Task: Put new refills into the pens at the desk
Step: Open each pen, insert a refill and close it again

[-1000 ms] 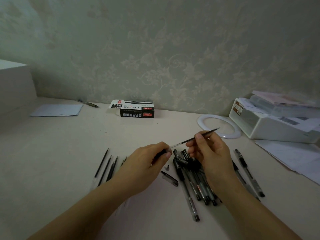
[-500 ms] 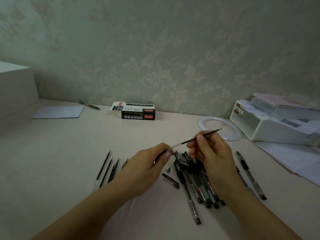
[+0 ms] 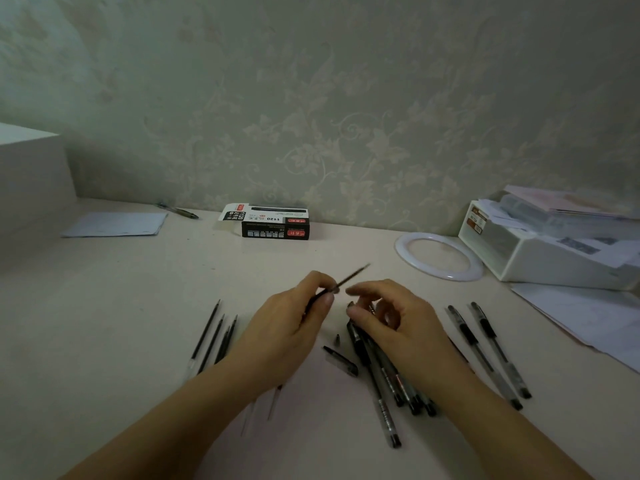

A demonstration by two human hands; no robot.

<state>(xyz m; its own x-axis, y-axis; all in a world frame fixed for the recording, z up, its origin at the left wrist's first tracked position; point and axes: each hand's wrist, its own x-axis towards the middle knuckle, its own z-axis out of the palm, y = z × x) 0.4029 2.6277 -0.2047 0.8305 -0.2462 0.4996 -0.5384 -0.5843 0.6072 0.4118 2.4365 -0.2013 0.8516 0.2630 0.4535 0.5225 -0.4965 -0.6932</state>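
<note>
L hand (image 3: 287, 327) pinches a thin refill (image 3: 349, 277) at frame centre, tip angled up-right, while R hand (image 3: 391, 320), fingers loosely curled & holding nothing, hovers over pen pile (image 3: 388, 368) centre-right.

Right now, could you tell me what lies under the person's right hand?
Under the right hand lies a pile of black-capped clear pens on the pale desk. The pens' upper ends are covered by the hand, so their number is unclear.
</note>
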